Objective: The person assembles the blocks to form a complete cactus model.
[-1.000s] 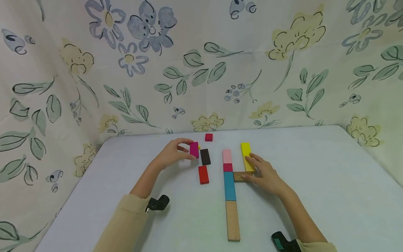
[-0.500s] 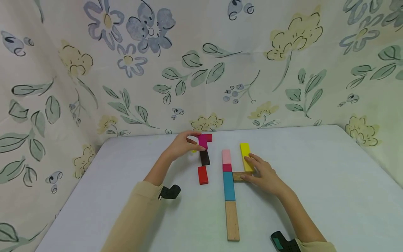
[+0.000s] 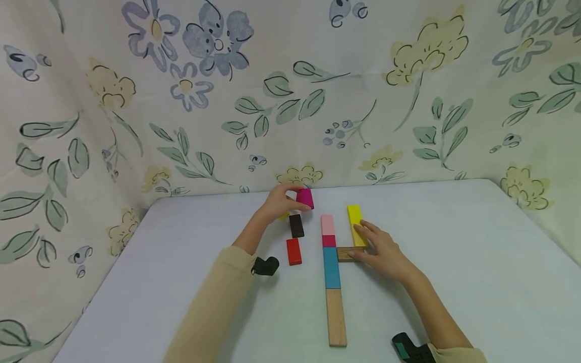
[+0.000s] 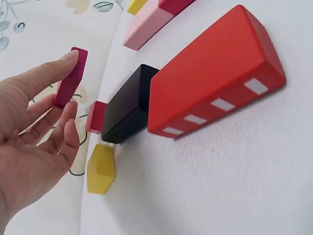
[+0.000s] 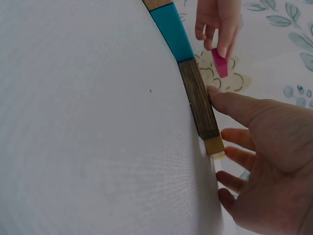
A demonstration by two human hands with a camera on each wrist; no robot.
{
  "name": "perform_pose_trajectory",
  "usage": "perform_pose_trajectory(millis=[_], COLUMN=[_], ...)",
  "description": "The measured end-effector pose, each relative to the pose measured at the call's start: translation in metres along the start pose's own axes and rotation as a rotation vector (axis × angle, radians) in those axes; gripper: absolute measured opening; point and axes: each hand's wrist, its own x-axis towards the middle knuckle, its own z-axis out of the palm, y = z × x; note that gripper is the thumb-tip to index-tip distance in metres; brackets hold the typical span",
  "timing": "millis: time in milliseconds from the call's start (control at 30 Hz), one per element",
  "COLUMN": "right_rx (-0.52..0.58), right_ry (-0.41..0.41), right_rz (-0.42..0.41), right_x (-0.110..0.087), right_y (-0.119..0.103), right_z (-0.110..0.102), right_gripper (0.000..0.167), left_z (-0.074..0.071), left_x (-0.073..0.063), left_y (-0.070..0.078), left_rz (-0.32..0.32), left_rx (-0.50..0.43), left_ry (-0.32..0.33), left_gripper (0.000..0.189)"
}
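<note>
Left grip (image 3: 280, 203) pinches a magenta block (image 3: 306, 198) aloft; right grip (image 3: 385, 253), fingers loose, seemingly steadies the brown block (image 3: 345, 254) and yellow block (image 3: 354, 216).

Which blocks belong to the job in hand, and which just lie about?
Seemingly in use:
magenta block, in the left hand
dark wood-grain block
long yellow block
pink block
row's crimson block
blue block
plain wood block

Apparently loose:
black block
red block
small yellow block
separate crimson block

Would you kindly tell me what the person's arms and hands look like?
The left hand and right hand are bare, with no rings showing. Both sleeves are beige; a black device sits at each cuff, the right one showing a green panel.
</note>
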Motion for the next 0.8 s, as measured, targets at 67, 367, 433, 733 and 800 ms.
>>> perform_pose_trajectory(millis=[67,367,433,733,800], right_rx=[0.000,-0.005,-0.002,0.005,0.009], right_ry=[-0.001,-0.003,-0.003,-0.005,-0.006], right_rz=[0.002,0.006,0.004,0.005,0.007], right_x=[0.000,0.001,0.001,0.001,0.001], right_y=[0.000,0.000,0.000,0.001,0.001], right_z=[0.000,0.000,0.000,0.000,0.001], right_gripper=[0.073,0.074,0.074,0.074,0.074], left_z=[0.004,0.022,0.025,0.040,0.043], left_x=[0.004,0.016,0.018,0.028,0.029], left_y=[0.001,0.003,0.004,0.007,0.007], left_rz=[0.003,0.040,0.041,0.030,0.028], left_rx=[-0.004,0.027,0.043,0.080,0.089], left_ry=[0.005,0.001,0.002,-0.021,-0.025], left_gripper=[0.065,0.066,0.067,0.065,0.065])
